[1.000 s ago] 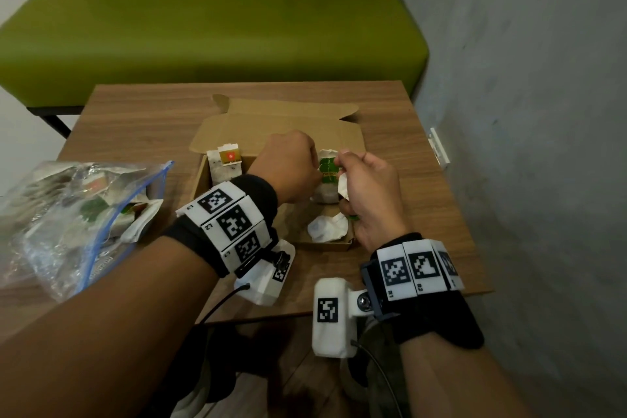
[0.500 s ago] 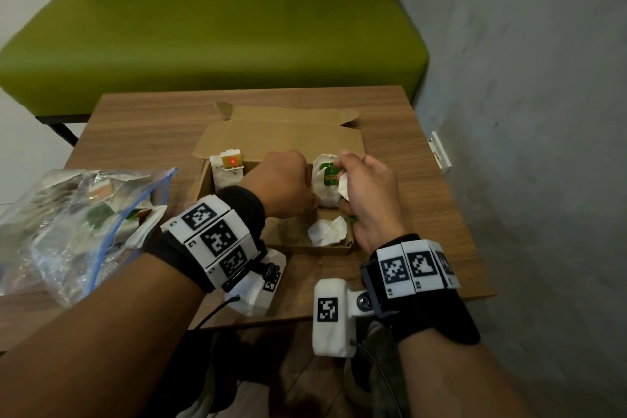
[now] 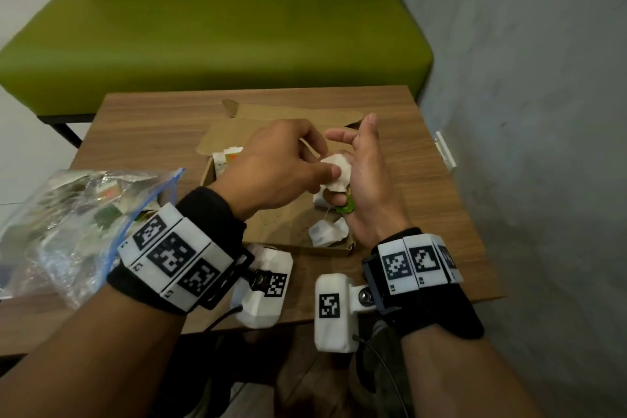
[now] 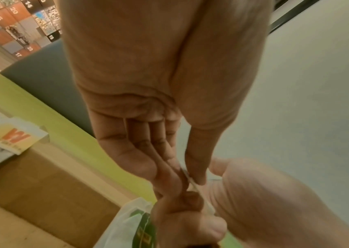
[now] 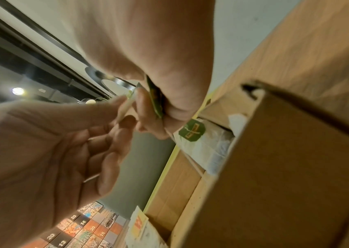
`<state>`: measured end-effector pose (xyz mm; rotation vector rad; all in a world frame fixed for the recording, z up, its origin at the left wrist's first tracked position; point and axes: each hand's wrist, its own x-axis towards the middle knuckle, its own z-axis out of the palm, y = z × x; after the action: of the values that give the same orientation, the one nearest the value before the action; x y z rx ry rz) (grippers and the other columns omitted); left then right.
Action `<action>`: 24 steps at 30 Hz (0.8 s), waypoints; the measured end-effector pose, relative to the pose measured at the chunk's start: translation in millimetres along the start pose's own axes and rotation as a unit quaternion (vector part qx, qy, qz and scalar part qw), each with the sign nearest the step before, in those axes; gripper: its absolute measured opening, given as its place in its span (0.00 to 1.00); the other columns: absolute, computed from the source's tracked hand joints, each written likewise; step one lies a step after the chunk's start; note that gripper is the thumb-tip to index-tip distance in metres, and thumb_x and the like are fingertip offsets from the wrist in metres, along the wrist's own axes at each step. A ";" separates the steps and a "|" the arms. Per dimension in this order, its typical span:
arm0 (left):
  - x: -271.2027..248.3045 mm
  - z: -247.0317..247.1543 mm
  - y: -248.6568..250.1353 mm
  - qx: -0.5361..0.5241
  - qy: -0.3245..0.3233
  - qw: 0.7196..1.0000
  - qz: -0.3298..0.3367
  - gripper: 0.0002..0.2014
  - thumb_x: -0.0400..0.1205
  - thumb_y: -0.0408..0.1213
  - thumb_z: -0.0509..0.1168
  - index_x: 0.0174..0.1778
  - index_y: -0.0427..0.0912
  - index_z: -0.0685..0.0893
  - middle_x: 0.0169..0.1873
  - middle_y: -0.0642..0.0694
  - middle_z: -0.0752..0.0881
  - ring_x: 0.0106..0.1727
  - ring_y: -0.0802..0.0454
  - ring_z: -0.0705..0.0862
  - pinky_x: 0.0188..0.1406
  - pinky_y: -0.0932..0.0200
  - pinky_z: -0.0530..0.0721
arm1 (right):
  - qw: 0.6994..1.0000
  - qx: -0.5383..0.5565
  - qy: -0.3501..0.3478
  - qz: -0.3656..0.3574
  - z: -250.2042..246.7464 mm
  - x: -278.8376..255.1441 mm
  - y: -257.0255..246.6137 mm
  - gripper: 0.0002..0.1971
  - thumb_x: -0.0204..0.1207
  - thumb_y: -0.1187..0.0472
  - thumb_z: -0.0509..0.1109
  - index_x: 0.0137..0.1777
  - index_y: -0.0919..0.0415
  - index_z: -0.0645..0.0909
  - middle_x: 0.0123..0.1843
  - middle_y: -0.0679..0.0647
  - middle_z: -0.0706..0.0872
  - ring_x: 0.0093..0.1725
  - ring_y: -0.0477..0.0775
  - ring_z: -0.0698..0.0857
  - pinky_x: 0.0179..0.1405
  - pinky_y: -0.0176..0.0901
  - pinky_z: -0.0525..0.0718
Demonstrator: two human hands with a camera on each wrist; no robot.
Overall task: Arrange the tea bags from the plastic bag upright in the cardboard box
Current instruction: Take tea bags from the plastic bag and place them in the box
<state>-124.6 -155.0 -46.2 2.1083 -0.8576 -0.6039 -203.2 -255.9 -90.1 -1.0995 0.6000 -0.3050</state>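
Head view: above the cardboard box [image 3: 281, 227] on the table [image 3: 424, 187], left hand [image 3: 274, 170] pinches a white tea bag [image 3: 336, 168]; right hand [image 3: 366, 180], fingers half-spread, clamps its green tag [image 3: 346, 209].

Left wrist view: pinch confirmed.

Right wrist view: tag clamped; one bag [image 5: 203, 147] stands upright.

Judgement: straightening step; next, lower it upright.

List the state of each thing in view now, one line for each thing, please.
Cardboard box: open, lid flap folded back.
Plastic bag: open, tea bags inside.
Held tea bag: above the box, pinched by both hands.
Loose tea bag: lying flat in the box.
Orange tea bag: upright in the box.
Left hand: pinching the held tea bag.
Right hand: holding it, some fingers extended.
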 end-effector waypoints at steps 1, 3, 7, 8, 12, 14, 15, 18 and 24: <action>0.0 0.2 -1.7 -0.011 0.003 1.000 -0.003 0.11 0.76 0.41 0.77 0.49 0.46 0.84 0.33 0.48 0.91 0.33 0.58 0.90 0.34 0.58 0.83 | 1.000 0.002 -0.014 -0.001 0.3 -1.4 -0.4 0.33 0.86 0.31 0.42 0.65 0.56 0.77 0.37 0.56 0.86 0.23 0.46 0.78 0.15 0.37 0.67; -1.0 -0.1 -4.9 -0.029 0.016 0.999 0.002 0.07 0.77 0.37 0.76 0.47 0.45 0.85 0.33 0.48 0.90 0.32 0.58 0.89 0.32 0.61 0.81 | 0.999 -0.007 -0.037 0.002 0.5 -2.5 1.2 0.30 0.87 0.33 0.46 0.63 0.56 0.77 0.38 0.55 0.85 0.23 0.44 0.75 0.16 0.36 0.66; -0.1 -9.9 -10.2 -0.063 0.050 0.997 0.018 0.07 0.79 0.31 0.74 0.48 0.46 0.85 0.36 0.48 0.88 0.31 0.59 0.87 0.27 0.68 0.79 | 0.998 -0.032 -0.046 0.020 -2.6 -4.0 3.6 0.14 0.89 0.49 0.60 0.60 0.59 0.78 0.37 0.53 0.77 0.24 0.42 0.67 0.15 0.31 0.64; 0.9 -13.0 -11.8 -0.071 0.053 0.996 0.017 0.08 0.79 0.30 0.73 0.49 0.46 0.84 0.38 0.48 0.88 0.32 0.57 0.87 0.27 0.66 0.80 | 0.998 -0.034 -0.048 0.019 -3.5 -5.1 3.0 0.10 0.89 0.54 0.63 0.60 0.59 0.78 0.36 0.53 0.75 0.23 0.41 0.67 0.15 0.31 0.63; 0.9 -21.0 -14.7 -0.089 0.092 0.992 0.011 0.10 0.79 0.37 0.75 0.53 0.47 0.83 0.39 0.48 0.89 0.26 0.62 0.81 0.21 0.65 0.74 | 0.999 -0.010 -0.048 0.001 -2.2 -10.6 -2.7 0.03 0.87 0.63 0.66 0.58 0.60 0.79 0.31 0.50 0.78 0.17 0.38 0.68 0.13 0.28 0.65; -1.8 -23.0 -14.2 -0.089 0.085 0.992 0.000 0.12 0.77 0.43 0.76 0.52 0.48 0.83 0.37 0.49 0.90 0.27 0.62 0.83 0.21 0.63 0.75 | 0.999 0.007 -0.048 -0.012 -0.2 -13.7 -5.9 0.03 0.87 0.64 0.66 0.57 0.61 0.78 0.30 0.49 0.79 0.15 0.38 0.69 0.12 0.28 0.66; -3.3 -23.0 -13.8 -0.085 0.075 0.994 -0.002 0.11 0.77 0.42 0.76 0.51 0.47 0.84 0.35 0.49 0.90 0.27 0.62 0.83 0.21 0.64 0.75 | 0.999 0.012 -0.048 -0.015 1.1 -15.3 -7.1 0.03 0.87 0.64 0.65 0.58 0.62 0.77 0.28 0.48 0.80 0.15 0.38 0.71 0.12 0.27 0.67; -4.9 -22.1 -14.2 -0.071 0.084 0.994 0.014 0.04 0.79 0.37 0.74 0.46 0.43 0.86 0.33 0.48 0.89 0.24 0.64 0.81 0.20 0.69 0.73 | 0.999 -0.003 -0.046 -0.021 3.6 -19.0 -7.9 0.04 0.87 0.65 0.65 0.58 0.64 0.78 0.29 0.47 0.83 0.16 0.37 0.76 0.12 0.27 0.69; -8.0 -24.2 -13.9 -0.108 0.148 0.983 0.028 0.02 0.81 0.41 0.72 0.45 0.48 0.88 0.39 0.47 0.90 0.41 0.49 0.89 0.39 0.49 0.87 | 0.995 -0.078 -0.049 -0.041 1.7 -18.2 -1.5 0.03 0.85 0.60 0.70 0.51 0.59 0.84 0.33 0.44 0.86 0.22 0.35 0.80 0.19 0.27 0.74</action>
<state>-109.0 -130.9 -41.8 1.9074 -0.6498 -0.3253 -216.7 -245.9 -82.7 -1.2847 0.4983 -0.2759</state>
